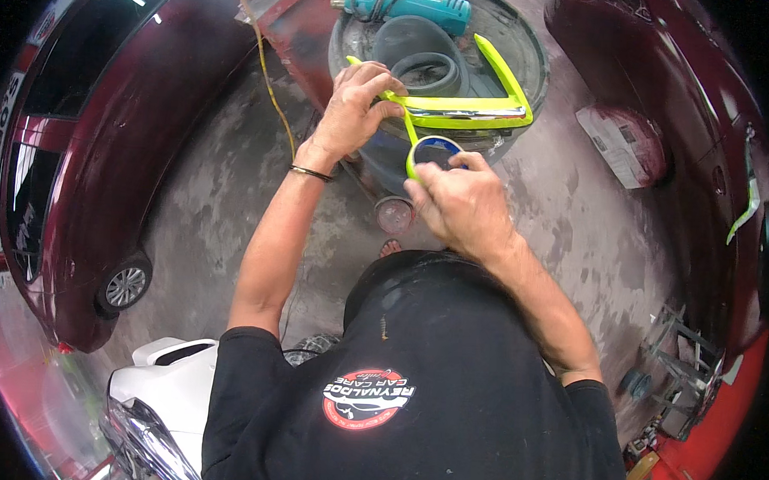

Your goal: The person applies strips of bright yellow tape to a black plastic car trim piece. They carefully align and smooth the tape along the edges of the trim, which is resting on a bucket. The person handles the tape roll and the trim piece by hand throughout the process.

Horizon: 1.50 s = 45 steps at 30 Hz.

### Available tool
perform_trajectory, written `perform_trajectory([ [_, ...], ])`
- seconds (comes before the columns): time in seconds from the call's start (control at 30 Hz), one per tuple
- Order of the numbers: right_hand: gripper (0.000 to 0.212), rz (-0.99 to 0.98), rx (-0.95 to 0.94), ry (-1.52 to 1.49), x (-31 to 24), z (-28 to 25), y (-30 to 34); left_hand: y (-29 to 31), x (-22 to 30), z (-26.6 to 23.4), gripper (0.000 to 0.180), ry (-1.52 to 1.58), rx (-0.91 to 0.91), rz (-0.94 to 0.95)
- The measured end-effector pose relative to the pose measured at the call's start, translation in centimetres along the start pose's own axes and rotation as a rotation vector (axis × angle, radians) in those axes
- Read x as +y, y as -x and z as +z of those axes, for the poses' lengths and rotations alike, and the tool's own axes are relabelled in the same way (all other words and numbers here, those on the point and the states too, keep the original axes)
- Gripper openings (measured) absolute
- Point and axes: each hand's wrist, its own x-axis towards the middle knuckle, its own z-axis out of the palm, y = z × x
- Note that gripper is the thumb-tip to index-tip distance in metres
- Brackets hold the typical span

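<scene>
A V-shaped chrome trim piece (471,114), largely covered in bright yellow-green masking tape, rests over the top of a dark drum. My left hand (356,106) is closed on its left end, thumb and fingers pressing the tape there. From that spot a narrow tape strip (411,130) runs down, pulled taut, to the tape roll (412,158) with a blue core. My right hand (468,201) grips this roll from below and to the right, closer to my body. Some of its fingertips are hidden behind or inside the ring.
On the drum lid (530,58) sit a teal heat gun (442,13) and grey rubber-like rings (419,48). Dark red cars stand left (96,167) and right (691,107). A small round container (394,215) is near my foot. A yellow cord (267,72) hangs left of the drum.
</scene>
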Motion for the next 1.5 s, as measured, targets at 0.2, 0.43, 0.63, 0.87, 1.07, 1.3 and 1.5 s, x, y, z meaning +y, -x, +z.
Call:
perform_trajectory([
  [0.2,0.019,-0.092,0.066,0.039,2.9,-1.2,2.3,-0.6,-0.7,-0.4,0.030,0.164,-0.071,-0.035],
  [0.43,0.028,0.003,0.037,0.225,6.0,-3.2,3.8,-1.0,-0.6,-1.1,0.033,0.075,-0.130,-0.036],
  [0.63,0.035,0.110,0.058,0.390,7.7,-3.7,2.3,-1.1,-0.9,-1.2,0.032,0.079,-0.138,-0.030],
  [0.87,0.047,0.222,0.034,0.546,8.1,-4.0,-0.1,-1.0,-1.3,-1.0,0.031,0.080,-0.130,-0.004],
  [1.07,0.045,0.316,-0.032,0.625,7.7,-3.7,-1.6,-1.0,-2.1,-0.8,0.032,0.095,-0.135,0.042],
  [1.3,0.042,0.364,-0.027,0.697,7.3,-3.2,-2.1,-1.4,-1.5,-1.1,0.034,-0.043,-0.148,0.044],
  [1.5,0.042,0.376,0.020,0.672,7.7,-2.0,-2.2,-1.9,0.5,-2.9,0.030,-0.215,-0.237,0.019],
])
